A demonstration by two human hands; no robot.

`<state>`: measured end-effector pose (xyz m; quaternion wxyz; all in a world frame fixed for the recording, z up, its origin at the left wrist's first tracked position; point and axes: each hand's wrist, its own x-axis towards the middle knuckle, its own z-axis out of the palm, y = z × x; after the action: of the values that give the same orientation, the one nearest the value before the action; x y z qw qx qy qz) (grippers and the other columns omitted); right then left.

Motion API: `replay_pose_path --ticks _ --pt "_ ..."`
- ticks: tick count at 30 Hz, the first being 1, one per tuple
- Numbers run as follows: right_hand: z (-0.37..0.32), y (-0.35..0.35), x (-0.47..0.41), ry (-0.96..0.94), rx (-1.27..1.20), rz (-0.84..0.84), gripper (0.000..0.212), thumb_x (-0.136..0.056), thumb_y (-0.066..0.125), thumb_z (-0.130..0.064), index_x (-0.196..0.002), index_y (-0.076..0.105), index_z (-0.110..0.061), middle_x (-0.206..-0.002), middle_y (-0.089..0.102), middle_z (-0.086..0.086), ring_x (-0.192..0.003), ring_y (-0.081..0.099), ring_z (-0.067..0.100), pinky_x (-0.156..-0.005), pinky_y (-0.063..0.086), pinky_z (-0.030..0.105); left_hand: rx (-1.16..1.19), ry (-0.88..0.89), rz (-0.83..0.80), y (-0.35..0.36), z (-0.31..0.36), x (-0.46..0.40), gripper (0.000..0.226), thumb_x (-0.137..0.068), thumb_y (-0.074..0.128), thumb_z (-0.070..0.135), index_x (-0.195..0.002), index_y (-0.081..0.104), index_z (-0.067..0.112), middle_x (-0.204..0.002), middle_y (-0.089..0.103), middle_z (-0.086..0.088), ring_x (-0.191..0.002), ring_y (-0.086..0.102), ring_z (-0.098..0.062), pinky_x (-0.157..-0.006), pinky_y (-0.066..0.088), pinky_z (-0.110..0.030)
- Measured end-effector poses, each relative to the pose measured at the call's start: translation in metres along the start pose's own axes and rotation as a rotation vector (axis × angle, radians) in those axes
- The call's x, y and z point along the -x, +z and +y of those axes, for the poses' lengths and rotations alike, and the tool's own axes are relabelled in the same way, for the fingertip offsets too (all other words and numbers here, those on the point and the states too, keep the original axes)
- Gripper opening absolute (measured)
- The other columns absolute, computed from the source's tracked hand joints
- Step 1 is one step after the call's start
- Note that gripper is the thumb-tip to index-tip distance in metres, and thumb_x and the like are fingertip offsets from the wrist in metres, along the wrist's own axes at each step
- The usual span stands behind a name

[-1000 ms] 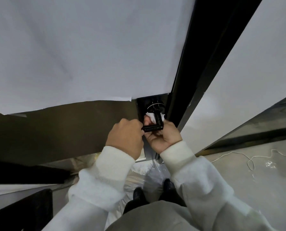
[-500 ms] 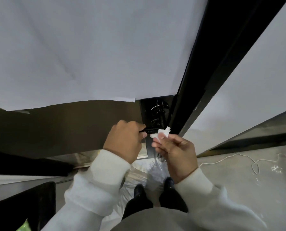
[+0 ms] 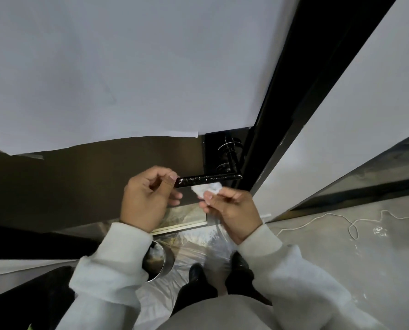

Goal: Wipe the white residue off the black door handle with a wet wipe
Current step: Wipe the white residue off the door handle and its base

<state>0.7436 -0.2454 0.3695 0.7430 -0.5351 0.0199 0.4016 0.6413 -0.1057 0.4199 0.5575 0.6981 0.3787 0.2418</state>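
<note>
The black door handle [image 3: 208, 180] juts out level from the brown door, and white streaks of residue run along its lever. My left hand [image 3: 148, 198] pinches the lever's free left end between thumb and fingers. My right hand [image 3: 229, 206] holds a crumpled white wet wipe [image 3: 207, 188] in its fingertips. The wipe sits just under the lever's middle, very close to it; contact is unclear.
White protective paper [image 3: 127, 67] covers the upper door. The black door frame [image 3: 301, 91] runs diagonally at right. A round metal bin [image 3: 159, 262] stands by my feet on plastic sheeting. A white cord [image 3: 341, 217] lies on the grey floor at right.
My right hand has come off the handle's neck and drawn back below the lever with the wipe. The lever's streaked top now shows. My left hand loosened from a fist into a pinch.
</note>
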Motion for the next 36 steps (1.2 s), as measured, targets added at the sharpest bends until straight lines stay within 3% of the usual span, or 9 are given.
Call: replay_pose_path --ticks 5,9,12,16,21,26,30,32,36 --pt "0.01 0.018 -0.003 -0.126 0.084 -0.041 0.015 -0.09 0.063 0.008 -0.079 0.071 0.001 -0.085 0.062 0.027 -0.075 0.073 0.022 -0.071 0.06 0.029 0.06 -0.147 -0.032 0.01 -0.013 0.003 0.041 -0.101 0.047 0.01 -0.064 0.06 0.022 -0.06 0.065 -0.011 -0.045 0.057 -0.027 -0.051 0.049 -0.031" --pt "0.033 0.022 -0.005 -0.307 0.437 -0.124 0.015 -0.088 0.067 -0.008 -0.084 0.079 -0.017 -0.079 0.074 0.015 -0.076 0.066 0.02 -0.074 0.057 0.043 -0.161 0.048 -0.148 -0.005 -0.022 0.012 0.032 -0.094 0.048 0.004 -0.073 0.064 0.022 -0.068 0.069 -0.001 -0.053 0.063 -0.019 -0.055 0.052 -0.031" --pt "0.029 -0.008 -0.017 -0.322 0.578 0.253 0.015 -0.086 0.068 -0.025 -0.073 0.075 -0.022 -0.071 0.073 0.002 -0.068 0.066 0.023 -0.075 0.057 0.048 -0.313 0.175 -0.051 -0.008 -0.017 0.019 0.015 -0.088 0.055 0.022 -0.077 0.065 0.023 -0.068 0.069 0.004 -0.059 0.066 -0.018 -0.064 0.056 -0.033" --pt "0.003 -0.033 -0.04 -0.621 0.947 0.633 0.017 -0.079 0.061 -0.023 -0.073 0.068 -0.009 -0.066 0.063 0.009 -0.064 0.059 0.03 -0.063 0.041 0.027 -0.298 0.191 0.072 0.009 -0.007 0.024 0.022 -0.089 0.058 0.03 -0.07 0.06 0.019 -0.06 0.065 0.0 -0.061 0.064 -0.019 -0.07 0.054 -0.035" --pt "0.005 -0.033 -0.072 -0.726 1.103 0.536 0.011 -0.075 0.066 -0.007 -0.079 0.076 -0.003 -0.072 0.07 0.013 -0.067 0.068 0.034 -0.062 0.028 0.014 -0.374 0.159 0.13 0.025 -0.002 0.029 0.027 -0.088 0.068 0.02 -0.063 0.058 0.015 -0.052 0.058 0.002 -0.06 0.057 -0.016 -0.064 0.035 -0.003" --pt "0.006 -0.037 -0.074 -0.879 1.156 0.327 0.017 -0.088 0.068 -0.019 -0.086 0.078 -0.006 -0.079 0.074 0.009 -0.075 0.07 0.02 -0.067 0.047 0.013 -0.339 0.087 0.322 0.043 0.001 0.033 0.026 -0.083 0.071 0.016 -0.068 0.05 0.013 -0.051 0.052 0.003 -0.053 0.05 -0.011 -0.06 0.035 -0.004" --pt "0.009 -0.023 -0.072 -0.74 1.219 0.18 0.022 -0.094 0.065 -0.033 -0.084 0.075 -0.016 -0.07 0.071 0.006 -0.063 0.066 0.026 -0.057 0.03 0.019 -0.185 0.016 0.378 0.053 -0.001 0.038 0.026 -0.085 0.07 0.024 -0.106 0.056 0.028 -0.062 0.066 0.002 -0.055 0.062 -0.013 -0.068 0.054 -0.029" --pt "0.008 -0.025 -0.066 -0.63 1.022 0.144 0.026 -0.094 0.066 -0.03 -0.076 0.073 -0.013 -0.063 0.069 0.005 -0.057 0.065 0.023 -0.058 0.039 0.024 -0.246 0.052 0.383 0.052 -0.002 0.041 0.031 -0.085 0.067 0.034 -0.116 0.064 0.031 -0.068 0.069 0.008 -0.064 0.066 -0.008 -0.076 0.057 -0.033" --pt "-0.01 -0.024 -0.025 -0.052 -0.043 -0.077 0.022 -0.093 0.06 0.005 -0.077 0.07 -0.005 -0.076 0.07 0.012 -0.077 0.073 0.026 -0.069 0.061 0.034 -0.24 0.08 0.436 0.056 -0.004 0.048 0.046 -0.087 0.064 0.039 -0.127 0.066 0.019 -0.087 0.068 0.015 -0.084 0.07 -0.009 -0.084 0.057 -0.031"
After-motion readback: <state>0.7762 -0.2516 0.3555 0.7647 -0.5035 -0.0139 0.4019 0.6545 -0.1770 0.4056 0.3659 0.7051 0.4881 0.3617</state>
